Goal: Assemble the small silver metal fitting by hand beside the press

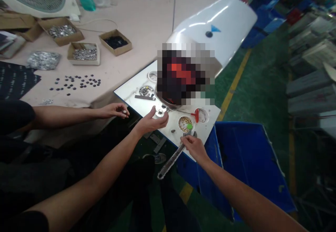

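Observation:
My left hand (151,121) is at the near edge of a white board (170,139), its thumb and fingers closed around a round, silvery metal part (160,112). Farther right, my right hand (194,147) grips an adjustable wrench (172,160) close to its jaws. The wrench slants down, so its handle end hangs past the board's edge. Beside the wrench head, a round recess holds small brass-coloured pieces (183,121) and a green piece (189,126). A red-handled hex key (196,115) lies behind them. One small dark metal piece (173,131) rests between my hands.
A co-worker's hand (117,110) pinches a small piece at left. Blue bins (249,162) stand at right, below the board. A glossy white panel (231,21) extends behind a pixelated area. Cardboard boxes of small parts (83,54) and scattered black discs (78,82) occupy the left table.

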`<state>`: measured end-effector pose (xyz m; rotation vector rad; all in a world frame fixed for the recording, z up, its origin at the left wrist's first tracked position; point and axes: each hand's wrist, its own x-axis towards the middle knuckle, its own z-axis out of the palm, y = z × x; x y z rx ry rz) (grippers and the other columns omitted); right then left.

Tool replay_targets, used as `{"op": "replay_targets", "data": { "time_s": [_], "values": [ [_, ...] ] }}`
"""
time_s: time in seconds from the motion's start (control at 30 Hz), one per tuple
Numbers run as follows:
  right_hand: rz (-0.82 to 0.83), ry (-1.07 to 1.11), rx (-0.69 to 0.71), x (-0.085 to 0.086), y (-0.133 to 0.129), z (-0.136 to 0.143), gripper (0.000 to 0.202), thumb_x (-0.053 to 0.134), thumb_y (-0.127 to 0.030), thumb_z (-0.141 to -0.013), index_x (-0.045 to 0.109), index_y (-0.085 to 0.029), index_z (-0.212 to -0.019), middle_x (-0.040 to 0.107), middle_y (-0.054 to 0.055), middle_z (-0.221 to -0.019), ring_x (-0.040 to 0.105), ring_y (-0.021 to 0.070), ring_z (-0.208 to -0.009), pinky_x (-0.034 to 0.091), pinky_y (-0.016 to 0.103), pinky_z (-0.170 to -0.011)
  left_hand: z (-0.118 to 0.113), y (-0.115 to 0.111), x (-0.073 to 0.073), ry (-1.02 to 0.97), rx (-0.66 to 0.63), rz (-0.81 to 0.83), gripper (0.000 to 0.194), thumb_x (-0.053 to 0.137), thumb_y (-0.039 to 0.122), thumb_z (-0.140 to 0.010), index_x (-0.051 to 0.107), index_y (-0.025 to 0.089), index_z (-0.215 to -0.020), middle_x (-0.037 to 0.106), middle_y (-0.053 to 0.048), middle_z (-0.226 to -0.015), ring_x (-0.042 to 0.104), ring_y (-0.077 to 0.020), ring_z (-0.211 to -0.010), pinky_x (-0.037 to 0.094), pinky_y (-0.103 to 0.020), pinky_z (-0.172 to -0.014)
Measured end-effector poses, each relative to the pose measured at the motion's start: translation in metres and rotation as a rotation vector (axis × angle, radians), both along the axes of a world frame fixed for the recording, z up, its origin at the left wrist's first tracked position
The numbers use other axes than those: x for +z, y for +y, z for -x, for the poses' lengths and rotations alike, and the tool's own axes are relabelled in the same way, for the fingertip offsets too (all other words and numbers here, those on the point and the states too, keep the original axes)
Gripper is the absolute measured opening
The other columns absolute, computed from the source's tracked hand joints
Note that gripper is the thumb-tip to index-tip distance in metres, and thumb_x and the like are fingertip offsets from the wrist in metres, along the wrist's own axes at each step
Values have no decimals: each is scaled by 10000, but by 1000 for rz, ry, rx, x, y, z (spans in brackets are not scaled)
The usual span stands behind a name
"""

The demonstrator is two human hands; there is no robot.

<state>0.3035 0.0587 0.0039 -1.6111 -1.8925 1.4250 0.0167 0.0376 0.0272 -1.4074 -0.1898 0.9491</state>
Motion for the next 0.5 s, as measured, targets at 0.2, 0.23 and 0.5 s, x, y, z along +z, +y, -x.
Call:
{"op": "replay_targets", "data": {
  "time_s": [0.2, 0.23, 0.5],
  "values": [
    [-149, 22, 26, -4, 19, 39, 370, 801, -387, -768, 771, -204, -1088, 678, -1, -805, 541, 176, -691, 419, 323, -740, -11, 46, 23, -272, 56, 328, 799, 626, -56, -779, 425, 126, -1530, 548, -256, -1522, 609, -253, -1366, 641, -433, -1019],
    [-139, 38, 24, -5, 22, 45, 307, 804, -352, -764, 780, -205, -1033, 682, 5, -820, 548, 182, -725, 416, 323, -756, -15, 45, 21, -400, 106, 362, 733, 596, -55, -802, 464, 114, -1503, 581, -244, -1497, 632, -249, -1337, 646, -421, -1016],
    [314, 329, -139, 11, 18, 43, 310, 789, -450, -787, 700, -166, -875, 643, 16, -760, 556, 148, -621, 369, 232, -497, -35, 12, 10, -1490, 353, 713, 466, 302, 89, -1044, 592, 161, -1402, 652, -131, -1459, 610, -225, -1378, 588, -416, -1135]
  ]
}}
